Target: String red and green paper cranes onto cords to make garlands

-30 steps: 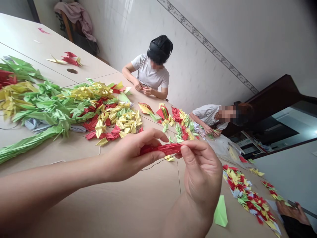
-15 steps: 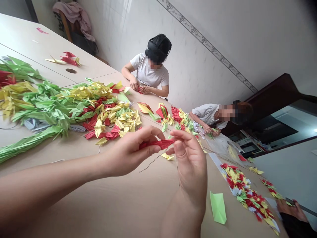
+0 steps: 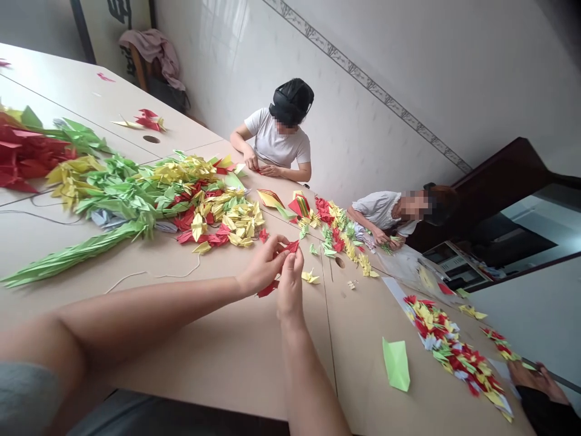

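In front of me, red folded paper point(image 3: 293, 246) sticks out above my closed fingers. My left hand point(image 3: 259, 267) grips it from the left, its fingers bent round the paper. My right hand point(image 3: 290, 280) pinches it from the right, thumb uppermost. More red paper point(image 3: 267, 289) shows below the left hand; whether it joins the upper piece is hidden. Beyond my hands lies a yellow paper crane point(image 3: 310, 277). A heap of yellow folded cranes point(image 3: 240, 221) and red ones lies to the left, with a white string point(image 3: 149, 274) on the table.
Long bunches of green folded paper point(image 3: 77, 254) spread over the left of the table point(image 3: 204, 351). A green sheet point(image 3: 396, 364) lies to the right, near a mixed pile of small cranes point(image 3: 454, 345). Two co-workers point(image 3: 284, 142) sit opposite; another person's hand point(image 3: 535, 381) shows at the right edge.
Both hands have moved away from me and closer together, with the red paper now tilted upward. A second red part has come into view below. My view has shifted, showing more table edge.
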### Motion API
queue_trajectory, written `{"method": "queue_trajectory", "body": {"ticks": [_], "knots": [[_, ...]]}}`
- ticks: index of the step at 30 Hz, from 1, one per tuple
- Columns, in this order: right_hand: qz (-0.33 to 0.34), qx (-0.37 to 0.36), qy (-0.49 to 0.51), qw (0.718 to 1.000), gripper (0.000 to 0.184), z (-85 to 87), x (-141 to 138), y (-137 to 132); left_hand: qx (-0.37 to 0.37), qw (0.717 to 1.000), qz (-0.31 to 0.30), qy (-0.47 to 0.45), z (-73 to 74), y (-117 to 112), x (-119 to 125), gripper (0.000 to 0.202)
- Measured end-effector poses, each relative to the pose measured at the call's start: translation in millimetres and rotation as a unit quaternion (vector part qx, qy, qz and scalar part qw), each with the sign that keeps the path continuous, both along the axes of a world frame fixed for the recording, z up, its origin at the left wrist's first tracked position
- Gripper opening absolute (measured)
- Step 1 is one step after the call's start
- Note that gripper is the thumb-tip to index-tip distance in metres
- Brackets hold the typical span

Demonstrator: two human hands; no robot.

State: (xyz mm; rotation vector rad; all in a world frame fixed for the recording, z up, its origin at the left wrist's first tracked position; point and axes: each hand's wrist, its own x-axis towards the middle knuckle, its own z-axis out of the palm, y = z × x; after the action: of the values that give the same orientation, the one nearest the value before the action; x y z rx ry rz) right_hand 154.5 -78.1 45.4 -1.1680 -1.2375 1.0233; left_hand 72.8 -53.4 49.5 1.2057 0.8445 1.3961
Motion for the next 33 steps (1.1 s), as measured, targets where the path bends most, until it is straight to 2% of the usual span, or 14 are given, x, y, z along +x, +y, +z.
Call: {"method": "queue_trajectory", "body": {"ticks": [2,7,13,16,21,24,27,30,33], "knots": [[-0.036,0.009,-0.008,0.999,0.065,-10.0,0,2,0.01,0.999,0.022,-0.021,-9.4,-1,13,0.017],[-0.089,0.008,-0.04,0.995,0.052,-22.2,5,7,-0.039,0.995,0.071,-0.06,-23.3,-5,31,0.014],[-0.09,-0.026,-0.077,0.993,0.042,-34.3,11,7,-0.115,0.986,0.103,-0.061,-38.7,-8,38,0.012],[-0.096,-0.043,-0.111,0.988,0.036,-37.6,15,11,-0.159,0.981,0.108,-0.041,-40.0,-10,39,0.011],[-0.114,-0.041,-0.148,0.981,0.033,-43.5,24,22,-0.203,0.976,0.071,0.024,-31.3,-11,40,0.007],[-0.117,-0.034,-0.164,0.979,0.036,-45.7,35,28,-0.171,0.981,0.055,0.079,-26.2,-9,39,0.011],[-0.131,-0.027,-0.183,0.974,0.039,-41.7,60,34,-0.095,0.983,0.039,0.149,-27.8,-5,32,0.018],[-0.156,-0.026,-0.207,0.966,0.04,-31.6,98,45,-0.014,0.972,0.003,0.234,-38.5,4,19,0.016],[-0.195,-0.037,-0.235,0.952,0.041,-20.8,143,61,0.05,0.948,-0.042,0.313,-54.2,18,7,0.014]]}}
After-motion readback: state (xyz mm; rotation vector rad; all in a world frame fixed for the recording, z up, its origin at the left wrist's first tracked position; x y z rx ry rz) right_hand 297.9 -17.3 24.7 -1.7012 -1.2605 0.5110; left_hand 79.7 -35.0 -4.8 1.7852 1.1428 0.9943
